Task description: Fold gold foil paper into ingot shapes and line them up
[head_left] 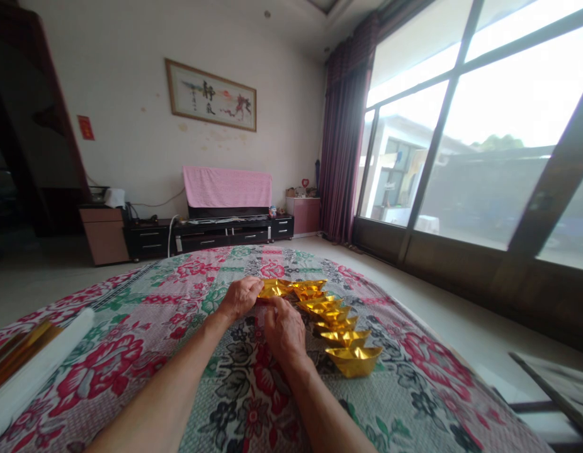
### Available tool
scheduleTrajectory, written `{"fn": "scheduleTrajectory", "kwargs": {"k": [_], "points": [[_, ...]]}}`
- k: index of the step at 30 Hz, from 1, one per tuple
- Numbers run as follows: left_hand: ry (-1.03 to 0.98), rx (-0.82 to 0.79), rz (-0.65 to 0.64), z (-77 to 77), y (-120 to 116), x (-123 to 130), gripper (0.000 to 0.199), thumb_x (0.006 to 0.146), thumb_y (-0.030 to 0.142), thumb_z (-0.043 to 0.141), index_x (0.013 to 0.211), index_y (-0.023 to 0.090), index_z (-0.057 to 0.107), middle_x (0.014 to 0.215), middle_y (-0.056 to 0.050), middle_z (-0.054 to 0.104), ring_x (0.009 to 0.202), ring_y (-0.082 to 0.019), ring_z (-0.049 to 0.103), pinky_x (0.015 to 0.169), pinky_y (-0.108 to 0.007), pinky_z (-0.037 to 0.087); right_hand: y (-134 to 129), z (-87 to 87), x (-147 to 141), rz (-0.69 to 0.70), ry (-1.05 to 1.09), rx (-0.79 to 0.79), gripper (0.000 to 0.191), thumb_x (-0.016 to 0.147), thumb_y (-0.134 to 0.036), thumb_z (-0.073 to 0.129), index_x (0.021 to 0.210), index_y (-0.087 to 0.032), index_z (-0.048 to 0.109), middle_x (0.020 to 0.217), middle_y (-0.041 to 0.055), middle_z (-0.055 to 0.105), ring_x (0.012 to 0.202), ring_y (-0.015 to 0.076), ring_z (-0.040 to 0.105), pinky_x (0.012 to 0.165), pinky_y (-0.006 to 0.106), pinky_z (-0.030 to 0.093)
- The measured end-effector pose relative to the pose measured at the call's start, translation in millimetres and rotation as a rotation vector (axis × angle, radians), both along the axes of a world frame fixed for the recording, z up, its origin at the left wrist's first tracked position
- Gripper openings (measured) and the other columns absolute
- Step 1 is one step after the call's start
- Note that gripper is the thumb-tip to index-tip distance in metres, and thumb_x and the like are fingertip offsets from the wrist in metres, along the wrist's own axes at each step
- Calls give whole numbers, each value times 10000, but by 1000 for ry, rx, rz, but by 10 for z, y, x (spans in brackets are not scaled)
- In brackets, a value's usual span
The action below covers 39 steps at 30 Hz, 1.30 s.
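Observation:
On the flowered tablecloth (178, 352), folded gold foil boats (355, 361) stand in a curved row that runs from the right front toward the back. At the far left end of that row is one gold boat (275, 289), with both hands at it. The fingers of my left hand (242, 297) are closed on its left tip. My right hand (284, 327) is just in front of it, fingers curled together near its lower edge; what they pinch, if anything, is hidden behind the hand.
Gold foil sheets (29, 352) and a white roll (46, 368) lie at the table's left edge. Beyond the table stand a black cabinet (206, 240) and a screen under a pink cloth (228, 187). A dark object (551, 390) is at the lower right.

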<state>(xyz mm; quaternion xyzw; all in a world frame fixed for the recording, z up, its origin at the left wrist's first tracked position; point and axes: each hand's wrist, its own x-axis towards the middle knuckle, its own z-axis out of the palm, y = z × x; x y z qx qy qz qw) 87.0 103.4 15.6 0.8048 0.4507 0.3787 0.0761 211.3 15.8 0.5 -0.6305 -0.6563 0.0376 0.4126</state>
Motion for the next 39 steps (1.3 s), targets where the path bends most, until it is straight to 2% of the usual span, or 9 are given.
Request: {"fn": "scheduleTrajectory", "kwargs": {"k": [31,39], "points": [[-80,2,8,47,-42,0,423,855,387,288,921,209,667,994,-25,669,908,-150,600,831,-220,434,11,-37,8,7,10,14,299,840,-218,344,983,-246,605,929,15,638,858,139,567,757,224,375],[-89,-13,4,11,4,-8,399,843,379,311,900,218,672,969,-24,676,903,-152,604,827,-222,435,10,-16,5,5,4,9,301,844,-216,344,997,-232,603,960,20,643,884,140,568,772,221,377]]}}
